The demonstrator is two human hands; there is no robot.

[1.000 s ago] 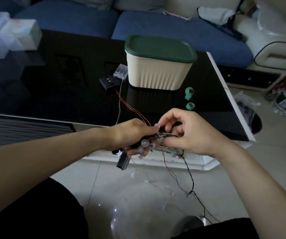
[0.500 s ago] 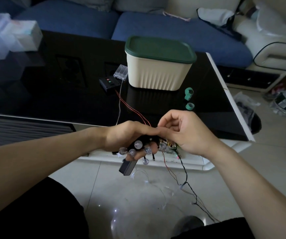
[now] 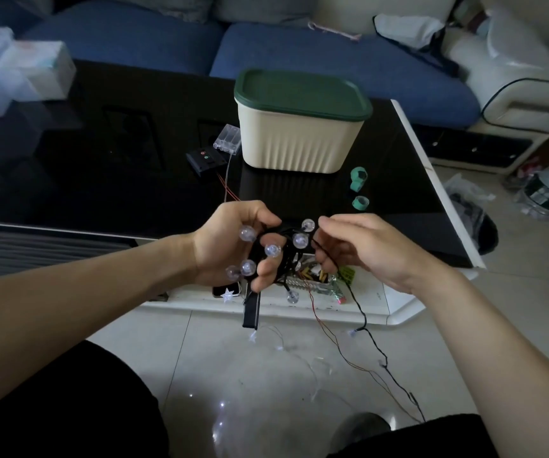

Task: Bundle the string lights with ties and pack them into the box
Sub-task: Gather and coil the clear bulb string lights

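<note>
Head view: left hand (image 3: 230,246) has its grip clenched around a coiled bunch of string lights (image 3: 273,251) just off the near edge of the black table (image 3: 101,180). Right hand (image 3: 362,249) pinches the black wire beside the bunch; the rest trails to the floor. Cream box (image 3: 299,140), green lid on, sits on the table beyond, with two green tie rolls (image 3: 359,190) beside it.
</note>
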